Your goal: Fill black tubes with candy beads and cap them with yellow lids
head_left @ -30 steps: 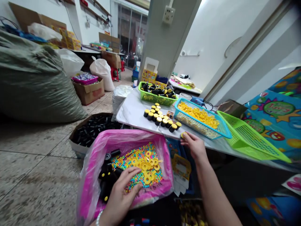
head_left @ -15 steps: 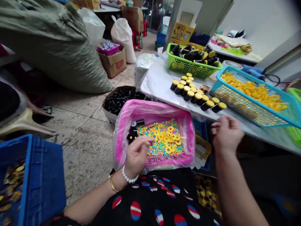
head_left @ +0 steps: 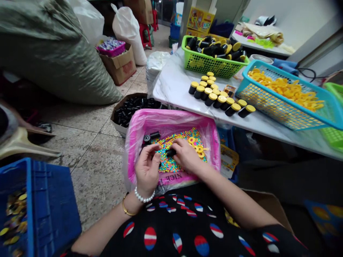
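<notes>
A pink basket (head_left: 139, 125) lined with clear plastic rests on my lap. It holds small multicoloured candy beads (head_left: 171, 162), yellow ring caps (head_left: 197, 148) and several black tubes (head_left: 151, 136). My right hand (head_left: 186, 157) lies over the beads with its fingers closed on a black tube (head_left: 170, 152). My left hand (head_left: 147, 169) is just left of it, fingers curled and pinched close to the tube's end; what they hold I cannot make out. A pearl bracelet and a gold bangle sit on my left wrist.
On the white table (head_left: 174, 89) stand capped black tubes with yellow lids (head_left: 217, 96), a green basket of tubes (head_left: 211, 53) and a blue basket of yellow caps (head_left: 284, 94). A cardboard box of black tubes (head_left: 131, 109) sits on the floor. A blue crate (head_left: 40, 200) is at left, a big grey sack (head_left: 50, 53) behind.
My right hand left the table edge and came down into the pink basket, closing on a black tube. My left hand shifted towards it. The view tilted down.
</notes>
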Demonstrator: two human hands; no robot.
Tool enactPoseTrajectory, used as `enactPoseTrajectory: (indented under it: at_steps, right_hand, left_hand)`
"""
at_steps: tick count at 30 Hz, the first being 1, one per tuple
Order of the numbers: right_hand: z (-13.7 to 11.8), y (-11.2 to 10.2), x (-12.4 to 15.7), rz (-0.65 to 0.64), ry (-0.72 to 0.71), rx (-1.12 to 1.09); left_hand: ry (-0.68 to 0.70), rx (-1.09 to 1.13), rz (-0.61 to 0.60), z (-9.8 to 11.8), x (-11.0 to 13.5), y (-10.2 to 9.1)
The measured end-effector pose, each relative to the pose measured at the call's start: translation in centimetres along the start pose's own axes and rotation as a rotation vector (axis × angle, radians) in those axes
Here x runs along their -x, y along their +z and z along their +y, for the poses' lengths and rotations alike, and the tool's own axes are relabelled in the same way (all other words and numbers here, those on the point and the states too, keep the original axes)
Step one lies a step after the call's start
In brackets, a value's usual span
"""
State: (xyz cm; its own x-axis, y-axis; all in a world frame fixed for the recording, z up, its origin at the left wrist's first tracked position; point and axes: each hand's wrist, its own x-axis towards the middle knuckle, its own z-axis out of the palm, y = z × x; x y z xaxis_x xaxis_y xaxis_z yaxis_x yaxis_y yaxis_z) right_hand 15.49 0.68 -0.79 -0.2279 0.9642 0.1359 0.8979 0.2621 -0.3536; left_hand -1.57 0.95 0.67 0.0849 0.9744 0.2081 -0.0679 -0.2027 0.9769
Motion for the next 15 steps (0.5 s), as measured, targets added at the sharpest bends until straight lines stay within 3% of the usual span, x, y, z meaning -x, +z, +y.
enactPoseTrajectory:
  at_steps: [4,7,11,15]
  right_hand:
    - [1.0,-0.8,1.5,-0.156,-0.184,0.148]
    - [0.8,-0.4,2.2,-0.200,-0.222,-0.029]
    - [1.1,-0.4,3.3,-0.008,0.047,-0.452]
    - [0.7,-0.8,4.7,0.135,0.286,-0.847]
  left_hand:
    - [-0.040,0.020,-0.110,0.2,0.0,0.5]
    - [-0.041,0.013,-0.125,0.2,0.1,0.6]
    - [-0.015,-0.044,-0.162,0.0,0.4,0.1]
    - [0.112,-0.280,-0.382,0.4,0.5,0.4]
